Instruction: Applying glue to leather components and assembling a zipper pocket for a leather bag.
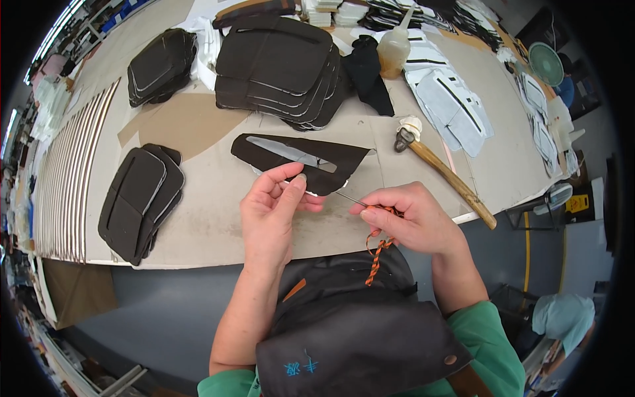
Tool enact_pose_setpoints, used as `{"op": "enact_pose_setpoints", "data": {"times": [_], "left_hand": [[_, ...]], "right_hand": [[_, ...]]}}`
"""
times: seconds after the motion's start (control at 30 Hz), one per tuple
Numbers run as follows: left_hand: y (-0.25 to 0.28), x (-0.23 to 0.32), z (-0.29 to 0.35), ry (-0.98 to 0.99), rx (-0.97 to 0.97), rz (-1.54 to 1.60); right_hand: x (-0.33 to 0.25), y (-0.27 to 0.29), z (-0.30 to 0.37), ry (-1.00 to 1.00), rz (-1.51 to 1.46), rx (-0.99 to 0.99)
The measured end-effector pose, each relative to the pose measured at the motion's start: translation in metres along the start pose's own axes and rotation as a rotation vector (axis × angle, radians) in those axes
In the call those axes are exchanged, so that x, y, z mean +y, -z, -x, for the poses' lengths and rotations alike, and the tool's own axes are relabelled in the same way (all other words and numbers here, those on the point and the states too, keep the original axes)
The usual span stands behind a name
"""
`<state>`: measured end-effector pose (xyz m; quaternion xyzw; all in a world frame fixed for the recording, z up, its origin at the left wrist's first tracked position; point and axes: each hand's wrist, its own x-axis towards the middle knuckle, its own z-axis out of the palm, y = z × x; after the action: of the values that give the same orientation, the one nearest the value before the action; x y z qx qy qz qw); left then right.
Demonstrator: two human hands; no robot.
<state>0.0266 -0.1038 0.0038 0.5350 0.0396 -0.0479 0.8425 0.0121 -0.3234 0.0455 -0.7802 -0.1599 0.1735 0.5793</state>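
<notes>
My left hand (274,202) pinches the lower edge of a dark brown, cut panel (329,178) between thumb and fingers. The panel has a long slot, through which a grey-white strip shows, and white bits along its lower edge. My right hand (407,215) is closed on a thin metal tool (350,198), its tip at the panel's lower right edge. An orange-and-black braided cord (375,264) is bunched at the tool's grip and dangles below my right hand. My fingers hide the grip's shape.
Stacks of dark panels (278,63) lie on the table at the back and left. Right of my hands rests a wooden-handled hammer (450,175). Behind it are a glue bottle (395,49) and pale grey panels (450,106). Metal rods (73,178) line the left side.
</notes>
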Motion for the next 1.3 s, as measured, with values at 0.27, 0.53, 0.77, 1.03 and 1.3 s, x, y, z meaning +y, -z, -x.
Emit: {"op": "enact_pose_setpoints", "data": {"times": [0.27,0.53,0.77,1.03,1.3], "left_hand": [[0.001,0.009,-0.008,0.09,0.05,0.058],[0.002,0.011,-0.011,0.102,0.062,0.063],[0.007,0.012,-0.016,0.089,0.038,0.126],[0.003,0.013,-0.015,0.019,0.032,0.089],[-0.005,0.014,-0.006,-0.091,0.004,-0.06]], "right_hand": [[-0.017,0.001,-0.008,-0.061,0.007,0.032],[-0.028,0.006,-0.014,0.028,0.216,-0.028],[-0.031,0.004,-0.016,0.118,0.234,0.046],[-0.029,0.007,-0.017,0.122,0.375,0.005],[-0.014,-0.003,-0.027,0.279,0.446,0.128]]}}
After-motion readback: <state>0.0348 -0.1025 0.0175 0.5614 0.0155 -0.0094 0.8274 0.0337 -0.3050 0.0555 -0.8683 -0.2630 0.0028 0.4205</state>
